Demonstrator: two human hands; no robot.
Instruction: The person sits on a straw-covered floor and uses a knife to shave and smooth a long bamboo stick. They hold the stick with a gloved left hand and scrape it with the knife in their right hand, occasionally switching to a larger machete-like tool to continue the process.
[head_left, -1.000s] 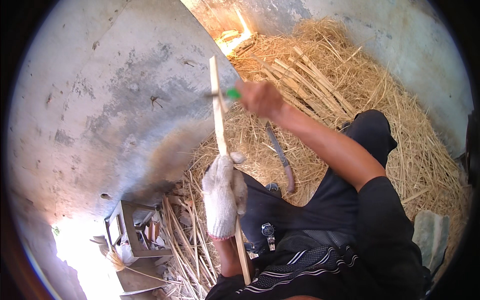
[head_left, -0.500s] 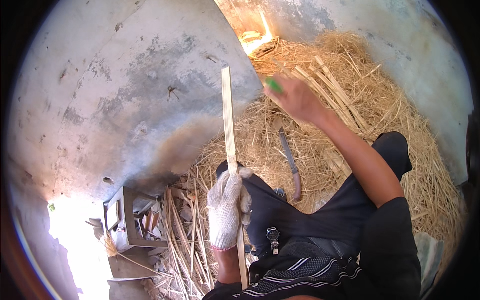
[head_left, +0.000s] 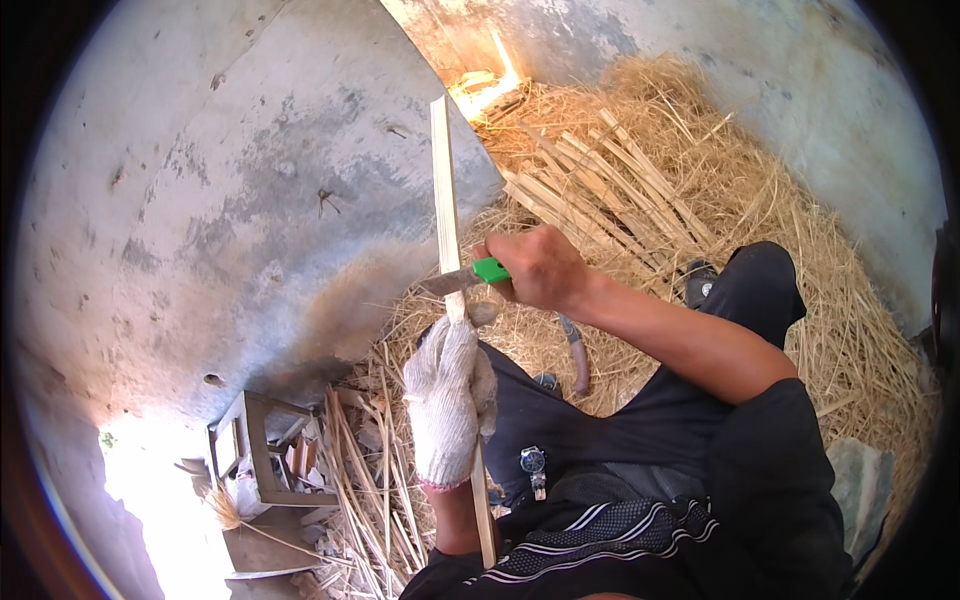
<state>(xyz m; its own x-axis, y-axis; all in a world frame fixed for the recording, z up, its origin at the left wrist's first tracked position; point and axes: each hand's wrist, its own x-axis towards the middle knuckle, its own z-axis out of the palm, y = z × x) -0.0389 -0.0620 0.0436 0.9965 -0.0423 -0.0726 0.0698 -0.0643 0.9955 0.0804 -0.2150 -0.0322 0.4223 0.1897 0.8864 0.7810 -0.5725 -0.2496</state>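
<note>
A pale, flat bamboo strip stands lengthwise before me, its lower end running back beside my left forearm. My left hand, in a white knitted glove, is wrapped round the strip. Just above the glove, a knife with a green handle lies across the strip, its blade touching the wood. Bare fingers of my right hand are closed round that handle. A second knife with a brown handle lies on the shavings between my legs, its blade mostly hidden behind my right forearm.
Several split strips lie on a heap of straw-like shavings ahead and right. A wooden stool frame holding scraps stands at left, beside loose slats. A stained wall rises on the left.
My right hand has come down and left with the green-handled knife, from beyond the strip onto it, just above the glove. My left hand keeps its grip on the strip.
</note>
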